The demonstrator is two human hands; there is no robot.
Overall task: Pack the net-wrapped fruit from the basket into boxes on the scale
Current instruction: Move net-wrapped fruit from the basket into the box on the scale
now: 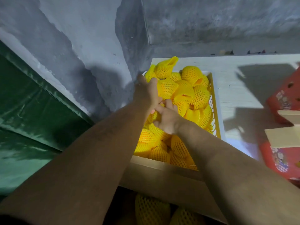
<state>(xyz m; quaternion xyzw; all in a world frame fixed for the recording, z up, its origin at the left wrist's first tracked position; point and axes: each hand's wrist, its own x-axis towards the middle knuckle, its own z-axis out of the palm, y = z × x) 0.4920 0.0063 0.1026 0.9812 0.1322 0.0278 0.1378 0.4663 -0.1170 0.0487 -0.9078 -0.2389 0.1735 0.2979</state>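
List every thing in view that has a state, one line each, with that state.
basket: heaped with net-wrapped fruit
net-wrapped fruit: piled, foam nets on
left hand: reaching into the pile, grip hidden
right hand: fingers curled among the fruit
red box: flaps open, contents out of view

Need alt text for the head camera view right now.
Both hands, left hand and right hand, reach into a yellow basket heaped with yellow net-wrapped fruit. Red boxes sit at the right edge; a green sheet lies left.
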